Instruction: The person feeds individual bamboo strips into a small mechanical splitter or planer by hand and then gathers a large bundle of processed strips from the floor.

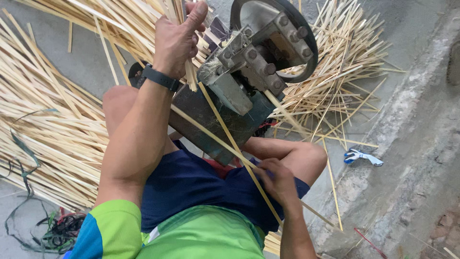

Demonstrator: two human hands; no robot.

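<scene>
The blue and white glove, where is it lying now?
In the head view, the blue and white glove lies on the grey floor at the right, beside the person's right knee and just below the scattered bamboo strips.

A single head-worn camera is looking steeply down from close above the seated person's lap, facing forward over the knees toward the machine (249, 76) and concrete floor (412, 124). No second view is sharing the scene.

Left hand (178, 41): fingers wrapped behind a bundle of bamboo strips (190, 76), fingertips hidden. Right hand (278, 182): fingers curl under a long strip (239, 153), grip unclear. Machine (244, 72) base hidden behind the knees. Strip pile (43, 120) cut off at left edge.
</scene>
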